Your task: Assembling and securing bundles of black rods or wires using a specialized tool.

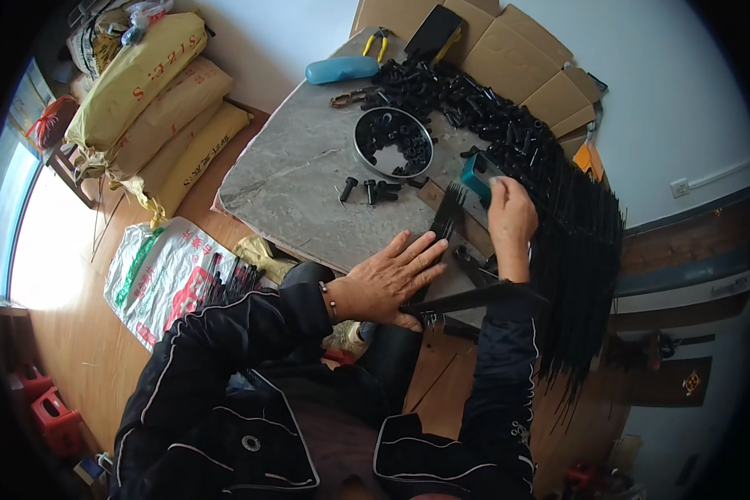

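Note:
My left hand lies flat, fingers spread, on a bundle of thin black strips at the table's near edge. The strips' loose ends fan out beyond its fingertips. Right of the bundle, my right hand is closed, with thumb and forefinger at the near right side of a teal box-shaped thing. Its inner fingers are partly hidden. A long dark flat bar passes between my left hand and my right forearm. Several black bolts lie left of the bundle.
On the grey table stand a round metal bowl of small black parts and a teal case. Black fittings pile up at the back right, with long black strips hanging over the right edge. Cardboard rises behind; sacks stand left.

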A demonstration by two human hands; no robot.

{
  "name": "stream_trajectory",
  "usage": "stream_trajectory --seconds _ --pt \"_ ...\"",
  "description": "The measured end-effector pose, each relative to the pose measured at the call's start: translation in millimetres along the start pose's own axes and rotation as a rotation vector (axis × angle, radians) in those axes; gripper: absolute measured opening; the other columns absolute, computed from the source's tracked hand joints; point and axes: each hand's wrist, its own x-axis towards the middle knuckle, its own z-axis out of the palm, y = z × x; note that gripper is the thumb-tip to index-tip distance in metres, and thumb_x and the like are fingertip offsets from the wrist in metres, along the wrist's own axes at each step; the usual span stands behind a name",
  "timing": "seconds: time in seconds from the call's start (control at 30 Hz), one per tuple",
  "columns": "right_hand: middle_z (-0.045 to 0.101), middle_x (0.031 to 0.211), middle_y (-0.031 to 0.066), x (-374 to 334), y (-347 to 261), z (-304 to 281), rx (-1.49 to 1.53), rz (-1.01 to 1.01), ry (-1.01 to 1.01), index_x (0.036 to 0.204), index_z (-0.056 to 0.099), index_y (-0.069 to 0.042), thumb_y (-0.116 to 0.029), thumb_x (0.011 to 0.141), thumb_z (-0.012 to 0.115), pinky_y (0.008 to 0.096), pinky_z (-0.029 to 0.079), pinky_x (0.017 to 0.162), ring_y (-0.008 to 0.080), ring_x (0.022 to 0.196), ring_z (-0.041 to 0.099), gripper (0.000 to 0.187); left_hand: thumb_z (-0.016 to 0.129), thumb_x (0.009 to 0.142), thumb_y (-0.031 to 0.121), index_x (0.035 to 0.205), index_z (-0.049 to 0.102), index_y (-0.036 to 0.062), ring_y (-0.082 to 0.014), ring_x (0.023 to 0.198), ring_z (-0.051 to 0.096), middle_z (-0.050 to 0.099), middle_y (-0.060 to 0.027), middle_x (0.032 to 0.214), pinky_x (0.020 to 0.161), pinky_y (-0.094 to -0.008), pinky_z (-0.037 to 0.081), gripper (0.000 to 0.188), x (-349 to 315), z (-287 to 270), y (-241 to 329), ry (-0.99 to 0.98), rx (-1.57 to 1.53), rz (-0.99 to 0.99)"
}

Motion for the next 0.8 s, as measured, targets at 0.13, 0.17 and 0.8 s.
stream_trajectory --seconds 0.13,0.17,0.8 --pt "0.068 0.093 0.0111 -5.9 15.4 -0.1 0.037 -0.047 0.068 0.093 0.070 -0.007 -0.024 0.089 0.059 0.0364 0.049 0.073 0.0308 0.086 0.065 0.021 0.064 0.068 0.069 0.142 0.037 0.0010 -0.0356 0.144 0.014 0.019 -0.0213 0.154 0.114 -0.0500 0.016 0.104 4.0 0.7 0.0 0.001 -0.012 -0.001" --pt "0.067 0.095 0.0109 -8.0 11.9 3.4 0.111 -0.069 0.009 0.092 0.070 -0.007 -0.021 0.088 0.060 0.0356 0.049 0.073 0.0300 0.087 0.065 0.018 0.064 0.068 0.069 0.142 0.037 0.0010 -0.0356 0.144 0.014 0.019 -0.0213 0.154 0.114 -0.0500 0.016 0.104 4.9 -1.0 0.3 -0.005 -0.013 -0.003" --pt "0.067 0.087 0.0080 56.2 69.6 30.6 -0.086 -0.035 -0.273 0.085 0.070 -0.009 -0.022 0.078 0.068 0.0372 0.048 0.071 0.0276 0.082 0.065 0.014 0.066 0.073 0.063 0.144 0.030 -0.0012 -0.0378 0.145 0.010 0.015 -0.0188 0.156 0.117 -0.0507 0.012 0.103 14.8 -10.1 2.2 -0.152 -0.023 -0.070"
